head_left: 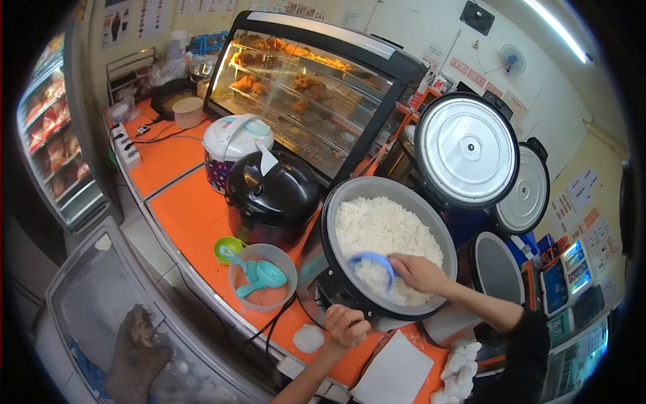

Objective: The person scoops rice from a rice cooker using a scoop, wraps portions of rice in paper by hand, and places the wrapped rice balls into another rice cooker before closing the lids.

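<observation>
Looks well past cooking, judging by the fluffy white rice [377, 225] filling much of the large rice cooker [380, 186] on the orange bench [178, 209]. Already opened, too, with the round metal-faced lid [468, 151] tilted up behind the rim. Seems to be at the scooping stage: gripping the blue scoop [371, 269] in the right hand [418, 274], down among the grains near the front of the pot, with some rice inside it. Not lifted clear of the rim, so best judged as a scoop in progress rather than finished. Can't make out any portion of rice set down outside the cooker. Leaves plenty inside, spread broadly across the pot, so probably far from used up. Closed, with fingers curled in, at the left hand [346, 325], just by the front of the cooker; can't tell whether taking hold of any part of it. Nearby, to be seen on the bench, a clear tub [268, 302] with teal scoops [271, 275], apparently not in use, a black lidded cooker [272, 195], and a white sheet [397, 370] close to the front edge. Beyond, on the far side, another open cooker [498, 262], with contents impossible to make out.
</observation>
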Motion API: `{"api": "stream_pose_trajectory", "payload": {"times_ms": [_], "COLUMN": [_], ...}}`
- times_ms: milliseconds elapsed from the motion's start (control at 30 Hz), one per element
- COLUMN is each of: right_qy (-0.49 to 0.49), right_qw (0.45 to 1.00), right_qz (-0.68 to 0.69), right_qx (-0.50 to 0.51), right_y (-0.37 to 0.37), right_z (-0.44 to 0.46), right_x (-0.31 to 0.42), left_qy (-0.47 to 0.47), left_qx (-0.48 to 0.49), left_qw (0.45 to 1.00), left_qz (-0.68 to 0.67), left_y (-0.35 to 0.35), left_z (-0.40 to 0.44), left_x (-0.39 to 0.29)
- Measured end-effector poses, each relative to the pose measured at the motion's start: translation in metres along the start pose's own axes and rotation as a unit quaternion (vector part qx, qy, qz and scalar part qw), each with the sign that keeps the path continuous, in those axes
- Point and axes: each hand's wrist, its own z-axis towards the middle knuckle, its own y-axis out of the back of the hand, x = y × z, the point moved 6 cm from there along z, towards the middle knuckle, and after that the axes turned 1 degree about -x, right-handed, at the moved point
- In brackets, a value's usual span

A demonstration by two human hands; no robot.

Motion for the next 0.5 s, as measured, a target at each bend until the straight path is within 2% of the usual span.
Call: {"api": "stream_pose_trajectory", "payload": {"times_ms": [67, 167, 267, 300, 367, 400, 467, 500], "right_qy": [-0.061, -0.145, -0.223, -0.225, -0.236, -0.247, -0.281, -0.294], "right_qw": [0.991, 0.965, 0.898, 0.888, 0.833, 0.794, 0.743, 0.721], "right_qz": [0.104, 0.173, 0.33, 0.372, 0.499, 0.556, 0.566, 0.538], "right_qx": [0.064, 0.132, 0.187, 0.147, 0.048, -0.002, -0.22, -0.323], "right_y": [-0.013, -0.004, 0.02, 0.026, 0.029, 0.02, -0.014, -0.035], "right_z": [0.013, -0.011, -0.058, -0.078, -0.128, -0.153, -0.21, -0.235], "right_x": [-0.006, -0.017, -0.026, -0.033, -0.04, -0.05, -0.071, -0.074], "left_qy": [-0.001, -0.001, 0.028, 0.058, 0.09, 0.07, 0.048, 0.062], "left_qx": [0.008, 0.012, 0.036, 0.056, -0.021, -0.048, -0.095, -0.027], "left_qw": [1.0, 1.0, 0.999, 0.997, 0.994, 0.995, 0.993, 0.998], "left_qz": [-0.001, 0.008, 0.014, 0.017, 0.054, 0.051, 0.052, 0.001], "left_y": [0.003, 0.0, 0.001, 0.001, 0.014, 0.018, 0.028, 0.021], "left_z": [-0.001, 0.003, 0.004, 0.005, -0.001, -0.003, -0.02, -0.04], "left_x": [-0.001, -0.002, -0.001, -0.002, -0.013, -0.026, -0.061, -0.074]}}
